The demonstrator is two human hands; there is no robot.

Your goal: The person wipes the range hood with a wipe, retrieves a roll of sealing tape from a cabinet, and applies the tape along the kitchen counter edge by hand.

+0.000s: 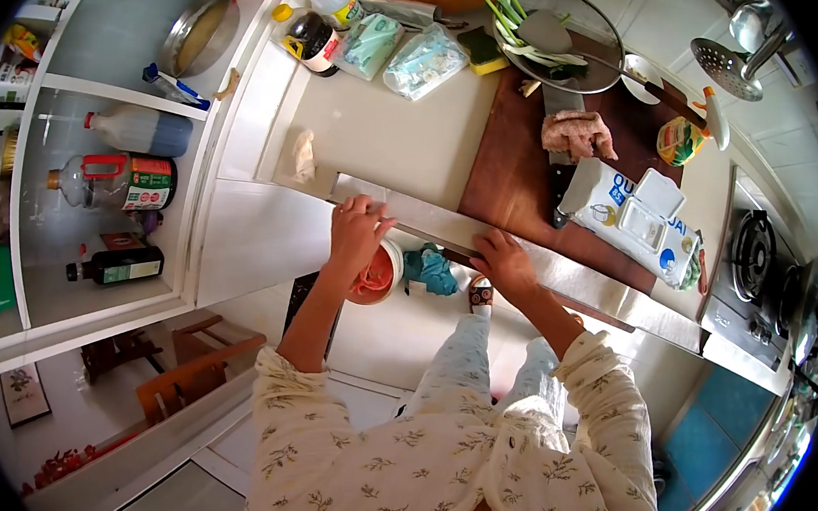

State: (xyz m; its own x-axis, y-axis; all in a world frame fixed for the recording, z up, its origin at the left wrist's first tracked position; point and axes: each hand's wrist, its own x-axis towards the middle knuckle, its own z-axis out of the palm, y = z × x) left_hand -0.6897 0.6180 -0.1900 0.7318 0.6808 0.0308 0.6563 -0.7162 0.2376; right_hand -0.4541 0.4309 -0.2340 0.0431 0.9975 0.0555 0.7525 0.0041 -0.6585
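A long shiny silver strip (599, 282) runs along the front edge of the counter, under both my hands. My left hand (360, 231) is at its left part, fingers curled over the edge and closed on it. My right hand (504, 263) is further along, with bent fingers gripping the same strip; its fingertips are partly hidden. Just below my left hand stands a white bucket (392, 254) with something red in it. Beside the bucket is a teal plastic bag (430, 270). A pale crumpled scrap (303, 156) lies on the counter beyond my left hand.
Raw meat (577, 134) and a wipes pack (605, 208) lie on a brown board (502, 172). Behind are a sieve (621, 51) with green onions, bottles (312, 44) and tissue packs (426, 62). A gas stove (753, 254) is right, a bottle-filled cabinet (57, 84) left.
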